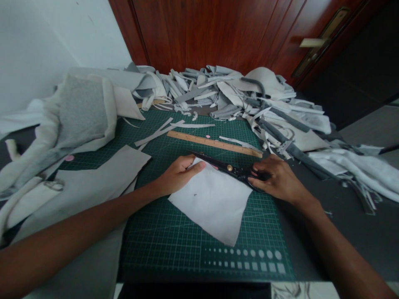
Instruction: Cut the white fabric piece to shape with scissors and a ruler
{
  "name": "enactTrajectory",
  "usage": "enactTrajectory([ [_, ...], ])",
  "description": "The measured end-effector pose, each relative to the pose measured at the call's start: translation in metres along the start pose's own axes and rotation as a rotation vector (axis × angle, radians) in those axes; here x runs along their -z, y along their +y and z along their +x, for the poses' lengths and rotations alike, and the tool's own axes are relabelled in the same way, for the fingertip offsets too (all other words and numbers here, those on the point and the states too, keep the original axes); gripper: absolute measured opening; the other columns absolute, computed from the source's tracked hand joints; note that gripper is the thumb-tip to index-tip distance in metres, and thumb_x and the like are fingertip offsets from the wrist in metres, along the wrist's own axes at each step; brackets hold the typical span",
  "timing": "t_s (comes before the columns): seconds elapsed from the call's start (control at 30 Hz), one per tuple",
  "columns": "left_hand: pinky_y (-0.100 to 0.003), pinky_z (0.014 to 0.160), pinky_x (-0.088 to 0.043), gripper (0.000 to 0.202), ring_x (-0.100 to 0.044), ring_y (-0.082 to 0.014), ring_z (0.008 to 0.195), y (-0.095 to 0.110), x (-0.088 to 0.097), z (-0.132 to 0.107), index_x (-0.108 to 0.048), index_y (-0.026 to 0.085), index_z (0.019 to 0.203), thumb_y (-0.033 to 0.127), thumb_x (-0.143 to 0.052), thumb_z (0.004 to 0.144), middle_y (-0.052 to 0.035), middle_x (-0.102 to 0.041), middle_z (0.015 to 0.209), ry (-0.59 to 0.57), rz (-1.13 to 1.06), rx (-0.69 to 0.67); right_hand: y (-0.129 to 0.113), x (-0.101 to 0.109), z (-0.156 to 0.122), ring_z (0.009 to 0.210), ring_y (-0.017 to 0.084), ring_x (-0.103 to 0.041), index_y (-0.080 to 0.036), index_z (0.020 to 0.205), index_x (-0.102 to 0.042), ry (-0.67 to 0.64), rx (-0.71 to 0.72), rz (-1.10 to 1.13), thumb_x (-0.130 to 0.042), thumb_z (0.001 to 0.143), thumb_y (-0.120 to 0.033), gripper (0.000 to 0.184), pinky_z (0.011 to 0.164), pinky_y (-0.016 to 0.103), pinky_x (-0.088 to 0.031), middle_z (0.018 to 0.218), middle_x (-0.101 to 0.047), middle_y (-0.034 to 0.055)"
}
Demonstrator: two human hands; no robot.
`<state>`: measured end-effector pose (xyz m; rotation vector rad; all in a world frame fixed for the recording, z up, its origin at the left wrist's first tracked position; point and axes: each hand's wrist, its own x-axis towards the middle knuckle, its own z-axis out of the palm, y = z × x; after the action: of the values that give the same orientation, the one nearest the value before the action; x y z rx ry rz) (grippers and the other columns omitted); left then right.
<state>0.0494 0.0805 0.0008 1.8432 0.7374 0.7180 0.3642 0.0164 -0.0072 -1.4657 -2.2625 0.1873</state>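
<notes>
The left hand (178, 176) pinches the far-left corner of a white, four-sided, cloth-like sheet (215, 201) between thumb and fingers. The right hand (279, 177) curls round the handles of black metal scissors (235, 171) along the sheet's far edge. The sheet is over a green gridded mat (156, 232), toward the desk's (294, 228) near edge; beyond the scissors lies a flat wooden ruler (215, 143).

Left hand (181, 173) pinches sheet (215, 201); right hand (279, 178) holds scissors (230, 168) — near right edge of mat (156, 232); scraps (215, 85) past far edge.
</notes>
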Motion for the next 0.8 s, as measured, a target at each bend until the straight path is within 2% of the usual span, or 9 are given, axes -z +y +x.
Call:
enactTrajectory([
  [0.07,-0.023,0.074,-0.05,0.032,-0.067,-0.0152,0.081,0.001,-0.001,0.0,-0.079,0.015,0.098,0.028,-0.05,0.102,-0.0053,-0.077,0.098,-0.007,-0.019,0.031,-0.001,-0.001,0.001,0.063,0.021,-0.055,-0.023,0.068,-0.058,0.025,-0.013,-0.01,-0.065,0.089,-0.054,0.037,0.068,0.037,-0.038,0.062,-0.064,0.0036],
  [0.13,-0.022,0.071,-0.048,0.035,-0.066,-0.0147,0.082,0.001,-0.001,0.0,-0.079,0.016,0.105,0.032,-0.049,0.103,-0.006,-0.075,0.104,-0.005,-0.025,0.03,-0.003,-0.001,0.003,0.059,0.019,-0.054,-0.023,0.066,-0.054,0.044,-0.023,0.006,-0.065,0.087,-0.049,0.035,0.07,0.037,-0.038,0.061,-0.063,0.0017],
  [0.27,-0.022,0.068,-0.047,0.041,-0.063,-0.014,0.077,-0.003,0.0,-0.001,-0.079,0.015,0.105,0.037,-0.044,0.106,-0.0063,-0.074,0.1,-0.006,-0.018,0.03,-0.003,0.003,0.005,0.061,0.018,-0.056,-0.024,0.072,-0.049,0.075,-0.046,0.096,-0.064,0.085,-0.038,0.025,0.07,0.036,-0.04,0.065,-0.06,-0.0007],
  [0.4,-0.024,0.064,-0.044,0.042,-0.06,-0.0151,0.076,-0.004,-0.001,-0.001,-0.075,0.016,0.095,0.04,-0.043,0.105,-0.0059,-0.073,0.093,0.024,-0.024,0.011,-0.002,0.004,0.005,0.065,0.018,-0.057,-0.024,0.077,-0.049,0.051,-0.04,0.167,-0.061,0.084,-0.034,0.018,0.067,0.034,-0.042,0.07,-0.058,-0.0001],
  [0.47,-0.024,0.059,-0.042,0.04,-0.056,-0.0139,0.068,-0.005,-0.002,-0.001,-0.07,0.016,0.085,0.042,-0.045,0.104,-0.0034,-0.069,0.084,0.07,-0.045,0.034,-0.002,0.002,0.005,0.066,0.018,-0.057,-0.024,0.076,-0.049,0.033,-0.03,0.17,-0.063,0.084,-0.035,0.019,0.068,0.034,-0.043,0.07,-0.058,0.0002],
  [0.6,-0.024,0.05,-0.031,0.046,-0.039,-0.0106,0.054,-0.01,-0.004,0.001,-0.05,0.02,0.065,0.05,-0.049,0.1,0.0038,-0.047,0.059,0.229,-0.051,0.067,-0.004,-0.003,0.007,0.063,0.018,-0.054,-0.024,0.073,-0.049,0.02,-0.077,0.112,-0.066,0.083,-0.04,0.026,0.063,0.033,-0.041,0.068,-0.057,0.0006],
  [0.67,-0.024,0.048,-0.03,0.049,-0.036,-0.0108,0.053,-0.012,-0.005,0.002,-0.046,0.021,0.065,0.055,-0.048,0.099,0.0044,-0.043,0.059,0.272,-0.051,0.072,-0.004,-0.005,0.007,0.061,0.018,-0.053,-0.024,0.073,-0.05,0.041,-0.134,0.098,-0.066,0.084,-0.042,0.027,0.06,0.033,-0.04,0.067,-0.057,0.0009],
  [0.8,-0.025,0.047,-0.03,0.052,-0.038,-0.0115,0.054,-0.012,-0.005,0.003,-0.046,0.021,0.066,0.062,-0.048,0.097,0.0038,-0.044,0.06,0.303,-0.049,0.109,0.0,-0.003,0.006,0.058,0.016,-0.051,-0.023,0.074,-0.05,0.103,-0.238,0.136,-0.065,0.087,-0.044,0.028,0.058,0.031,-0.04,0.066,-0.056,-0.0001],
])
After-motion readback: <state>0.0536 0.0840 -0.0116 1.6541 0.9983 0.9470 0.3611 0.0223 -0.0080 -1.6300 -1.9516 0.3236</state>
